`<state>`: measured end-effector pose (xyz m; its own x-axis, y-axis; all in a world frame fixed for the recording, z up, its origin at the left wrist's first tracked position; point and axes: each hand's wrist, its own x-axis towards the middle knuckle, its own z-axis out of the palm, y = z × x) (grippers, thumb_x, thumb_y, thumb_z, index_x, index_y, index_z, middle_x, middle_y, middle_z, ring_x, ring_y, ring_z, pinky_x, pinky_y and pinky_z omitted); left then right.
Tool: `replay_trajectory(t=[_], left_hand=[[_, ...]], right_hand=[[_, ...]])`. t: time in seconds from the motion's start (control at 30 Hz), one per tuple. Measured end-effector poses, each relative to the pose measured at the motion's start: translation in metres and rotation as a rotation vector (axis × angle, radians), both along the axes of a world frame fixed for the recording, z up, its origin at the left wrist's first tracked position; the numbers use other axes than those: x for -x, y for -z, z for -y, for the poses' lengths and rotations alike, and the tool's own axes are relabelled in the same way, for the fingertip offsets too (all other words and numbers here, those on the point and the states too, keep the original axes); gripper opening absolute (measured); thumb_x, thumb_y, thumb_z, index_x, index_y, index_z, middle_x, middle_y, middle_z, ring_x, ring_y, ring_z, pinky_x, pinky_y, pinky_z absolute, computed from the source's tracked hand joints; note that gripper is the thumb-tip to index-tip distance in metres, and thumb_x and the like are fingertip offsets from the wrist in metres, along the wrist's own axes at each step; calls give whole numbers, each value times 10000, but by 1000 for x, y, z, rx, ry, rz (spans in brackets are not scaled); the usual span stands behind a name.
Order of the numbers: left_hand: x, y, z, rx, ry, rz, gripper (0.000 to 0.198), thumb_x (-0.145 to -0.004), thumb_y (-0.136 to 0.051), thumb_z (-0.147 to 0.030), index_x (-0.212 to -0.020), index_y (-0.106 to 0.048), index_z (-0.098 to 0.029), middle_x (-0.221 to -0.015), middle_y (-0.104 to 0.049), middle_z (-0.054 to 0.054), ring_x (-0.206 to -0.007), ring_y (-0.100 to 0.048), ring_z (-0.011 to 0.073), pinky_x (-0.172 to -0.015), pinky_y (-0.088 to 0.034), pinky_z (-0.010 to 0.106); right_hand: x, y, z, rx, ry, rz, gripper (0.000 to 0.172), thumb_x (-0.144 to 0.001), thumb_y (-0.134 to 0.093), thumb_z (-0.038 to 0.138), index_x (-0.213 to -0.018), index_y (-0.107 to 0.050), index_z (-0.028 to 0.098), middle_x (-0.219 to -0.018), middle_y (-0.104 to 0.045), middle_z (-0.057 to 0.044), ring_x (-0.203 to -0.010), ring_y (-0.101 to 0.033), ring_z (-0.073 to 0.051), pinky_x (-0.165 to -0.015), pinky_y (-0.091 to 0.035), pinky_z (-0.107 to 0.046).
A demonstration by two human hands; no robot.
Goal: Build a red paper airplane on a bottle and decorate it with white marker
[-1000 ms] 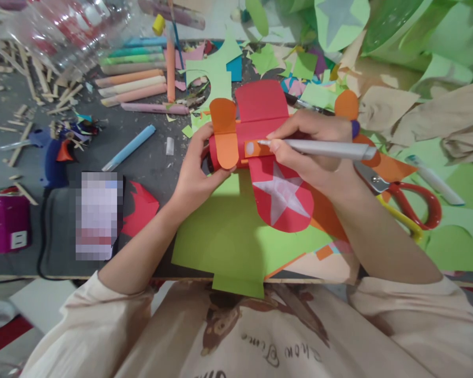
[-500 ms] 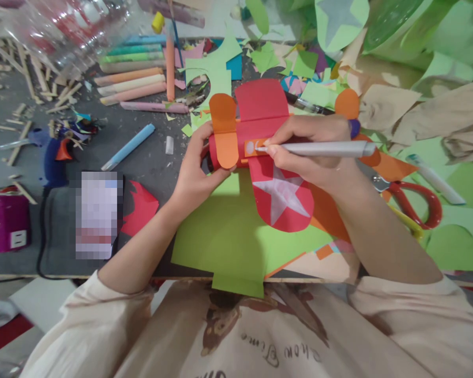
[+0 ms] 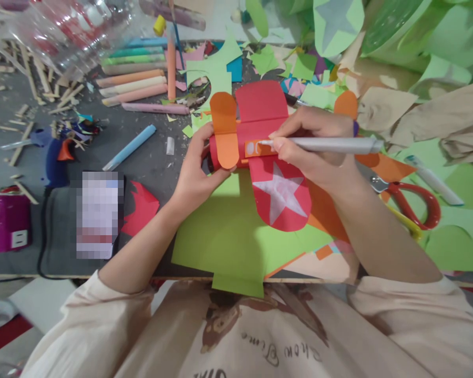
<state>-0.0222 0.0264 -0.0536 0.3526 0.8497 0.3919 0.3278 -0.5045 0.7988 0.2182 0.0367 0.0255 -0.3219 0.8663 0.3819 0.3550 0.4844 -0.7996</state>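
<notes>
1. At far left, the glue gun and the phone lie well apart from both hands.
2. The left hand is partly closed, thumb on the near side and fingers on the far side of the left end of the red paper plane, which it holds.
3. The plane lies between the hands, above the green sheet, its rolled body running left to right. An orange crosspiece sits at its left end.
4. On the body, the orange strip bears pale marks and lies just left of the right fingertips, so the right hand is nearer to it.
5. The right hand is closed in a pinch on a pale marker, roughly parallel to the body, tip pointing left over the strip; contact is unclear.
6. Rightmost, the scissors lie beside the right forearm.
</notes>
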Motion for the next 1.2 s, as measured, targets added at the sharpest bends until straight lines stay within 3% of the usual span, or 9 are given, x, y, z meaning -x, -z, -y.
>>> replay_trajectory(t=[0.3,0.63,0.83,1.07,1.2], left_hand=[[-2,-2,-1,-11,12,25,690,-874,-689,-526,-1430,-331,-329,-1470,-456,106,-1372,-497,286,-1095,-508,432],[-2,-3,0,-9,7,4,687,-887,-659,-545,-1443,-303,-354,-1495,-437,106,-1379,-491,295,-1132,-465,441],[-2,-1,-1,-14,0,15,691,-877,-682,-534,-1434,-321,-342,-1477,-456,102,-1373,-499,284,-1101,-502,415],[-1,0,-2,-2,11,27,693,-873,-697,-514,-1432,-327,-336,-1482,-449,108,-1372,-499,275,-1099,-507,426],[0,0,-1,0,1,20,689,-874,-703,-493,-1431,-334,-324,-1477,-451,114,-1383,-486,287,-1106,-501,436]], right_hand=[[4,-1,0,-21,6,18,204,-856,-630,278,-660,-573,259,-648,-629,28,-577,-544,-150,-548,-418,-323],[3,-4,2,-34,1,43,266,-828,-623,199,-618,-464,242,-593,-519,32,-531,-426,-121,-518,-314,-313],[4,-4,1,-49,-5,37,280,-790,-616,188,-591,-426,245,-548,-464,41,-484,-364,-117,-482,-268,-320],[7,-6,2,-88,-20,57,289,-753,-607,190,-546,-416,252,-479,-461,46,-448,-392,-125,-453,-287,-318],[6,-5,2,-23,-56,54,268,-781,-617,186,-565,-468,244,-508,-501,45,-467,-426,-126,-458,-301,-307]])
